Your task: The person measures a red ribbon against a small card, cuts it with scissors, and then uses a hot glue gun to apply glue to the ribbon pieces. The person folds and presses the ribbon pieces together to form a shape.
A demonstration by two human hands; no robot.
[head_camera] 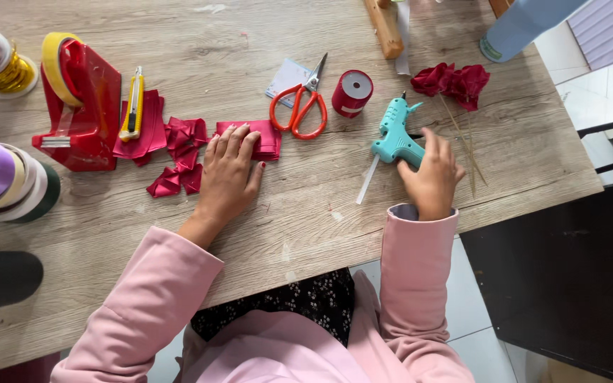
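Observation:
My left hand (230,170) lies flat on the wooden table (179,57), fingers resting on a stack of folded red ribbon pieces (267,135). Loose folded red ribbon bits (179,152) lie just left of it. My right hand (433,174) grips the handle of a teal glue gun (395,131), whose white glue stick (367,181) pokes out behind. Two red ribbon roses on thin sticks (455,81) lie just beyond the right hand.
Orange-handled scissors (298,106), a red ribbon spool (352,92), a red tape dispenser (83,106) and a yellow utility knife (134,106) sit nearby. Ribbon rolls (5,177) stack at the left edge. A blue bottle (519,25) lies at the far right corner.

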